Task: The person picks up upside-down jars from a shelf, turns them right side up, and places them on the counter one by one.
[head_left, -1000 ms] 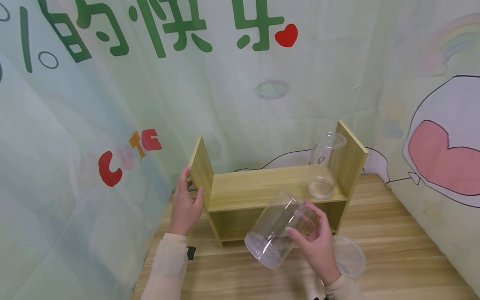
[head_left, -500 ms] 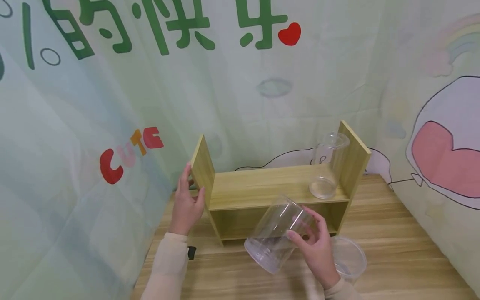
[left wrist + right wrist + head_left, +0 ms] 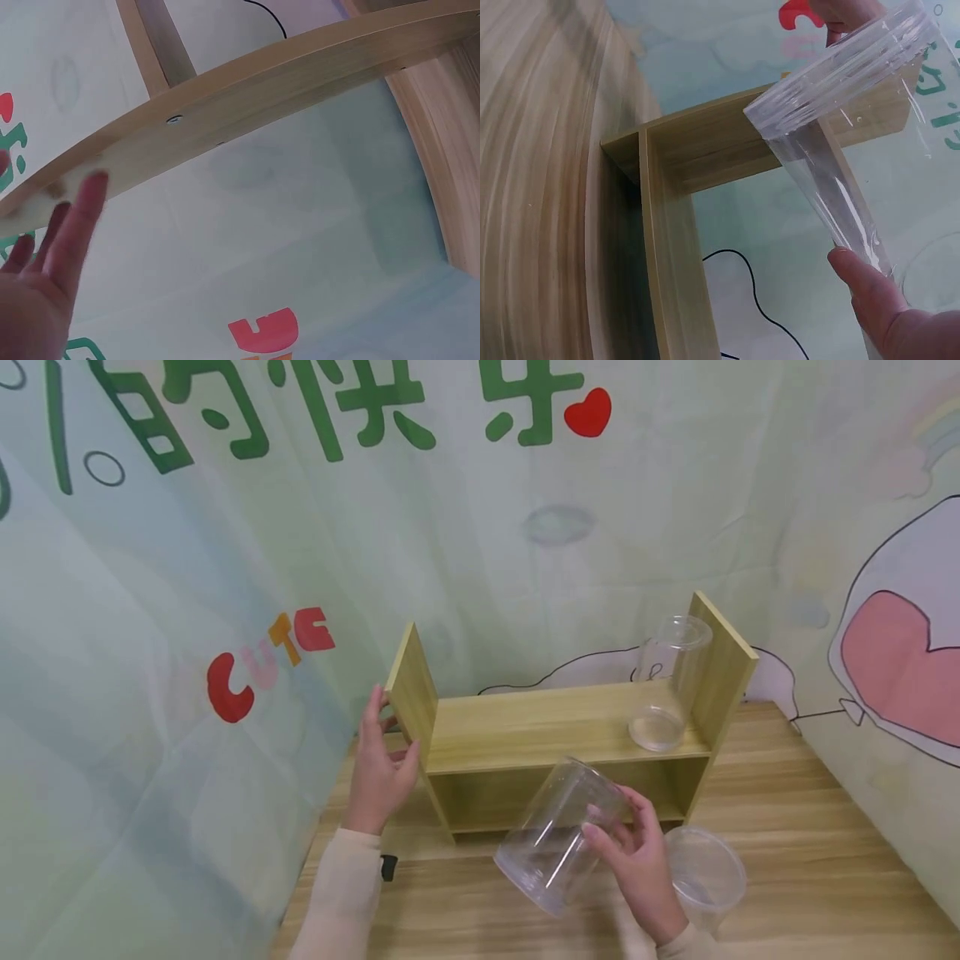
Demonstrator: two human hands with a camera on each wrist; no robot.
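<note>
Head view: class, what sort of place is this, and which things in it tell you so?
Probably a screened-off tabletop workspace, perhaps set up for filming. Creased, printed hangings enclose the back and sides, a wood-grain table fills the corner, and a wooden shelf unit stands on it.

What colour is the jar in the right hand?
The jar is see-through, with no colour; the head view shows it best.

On the backdrop (image 3: 450, 577), the word "CUTE" (image 3: 270, 673) is printed in red, pink and orange. Above, the characters "的快乐" (image 3: 378, 397) are printed in green, cut off by the upper edge, with a red heart (image 3: 588, 413) alongside; at far left, a "%"-like sign (image 3: 57, 427) is seen.
</note>
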